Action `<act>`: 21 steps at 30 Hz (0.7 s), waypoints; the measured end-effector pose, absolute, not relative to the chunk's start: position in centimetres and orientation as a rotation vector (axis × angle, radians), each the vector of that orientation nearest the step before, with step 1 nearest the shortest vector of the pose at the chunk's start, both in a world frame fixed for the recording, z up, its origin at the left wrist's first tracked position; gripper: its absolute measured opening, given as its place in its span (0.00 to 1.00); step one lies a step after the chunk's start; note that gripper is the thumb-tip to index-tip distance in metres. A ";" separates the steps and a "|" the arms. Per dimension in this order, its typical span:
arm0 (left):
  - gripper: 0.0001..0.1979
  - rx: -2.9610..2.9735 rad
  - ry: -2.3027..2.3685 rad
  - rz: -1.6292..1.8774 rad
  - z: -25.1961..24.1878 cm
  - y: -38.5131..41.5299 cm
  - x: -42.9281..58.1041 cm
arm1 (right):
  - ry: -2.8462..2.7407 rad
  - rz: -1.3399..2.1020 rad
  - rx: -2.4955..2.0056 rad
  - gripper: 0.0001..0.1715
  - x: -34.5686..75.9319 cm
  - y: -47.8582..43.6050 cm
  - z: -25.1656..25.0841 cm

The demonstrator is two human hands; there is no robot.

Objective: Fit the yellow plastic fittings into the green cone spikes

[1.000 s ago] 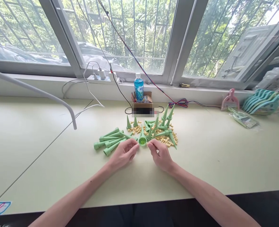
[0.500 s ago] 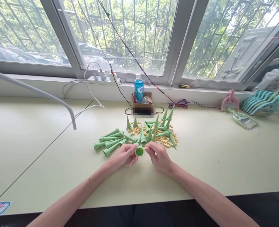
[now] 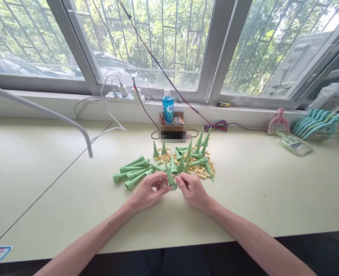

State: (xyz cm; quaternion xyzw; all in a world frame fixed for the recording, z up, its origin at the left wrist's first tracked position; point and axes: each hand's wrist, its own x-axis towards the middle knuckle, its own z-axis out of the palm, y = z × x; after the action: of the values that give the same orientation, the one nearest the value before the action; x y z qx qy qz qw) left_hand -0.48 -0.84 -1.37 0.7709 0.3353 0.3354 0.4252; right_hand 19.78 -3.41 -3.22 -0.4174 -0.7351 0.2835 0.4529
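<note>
My left hand [image 3: 151, 189] is closed on a green plastic cone-shaped spike [image 3: 169, 175], thumb and fingers pinching near its wide collar. The spike's point faces up and slightly away. My right hand [image 3: 192, 189] pinches at the right side of the collar, where a small pale yellow peg [image 3: 175, 182] shows partly between the fingertips; most of it is hidden. Just beyond both hands lie several green spikes [image 3: 137, 174], some on their sides, others standing tip up. Small yellow T-shaped pegs [image 3: 202, 171] are scattered among them.
Behind the pile, a blue drink bottle [image 3: 168, 108] stands by a small cardboard box [image 3: 179, 119]. A white curved tube [image 3: 57, 113] reaches over the table's left side. Teal hangers [image 3: 315, 124] and a pink clip-like item [image 3: 279, 122] lie at the back right.
The spike has turned in my left hand: its open round end faced me before, and now its point is up. My left fingers have shifted around it; the right hand stays beside it.
</note>
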 end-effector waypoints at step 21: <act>0.30 1.389 0.855 0.650 -1.4 -0.2 -0.2 | -1.808 0.508 -1.013 0.18 19.8 -3.1 -3.1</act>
State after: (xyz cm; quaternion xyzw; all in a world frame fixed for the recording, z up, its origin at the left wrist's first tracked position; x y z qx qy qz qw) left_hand -0.20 -0.17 -1.43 0.6085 0.3749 0.2847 0.6389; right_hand 19.79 -3.11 -3.09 -0.4158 -0.7419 0.2083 0.4830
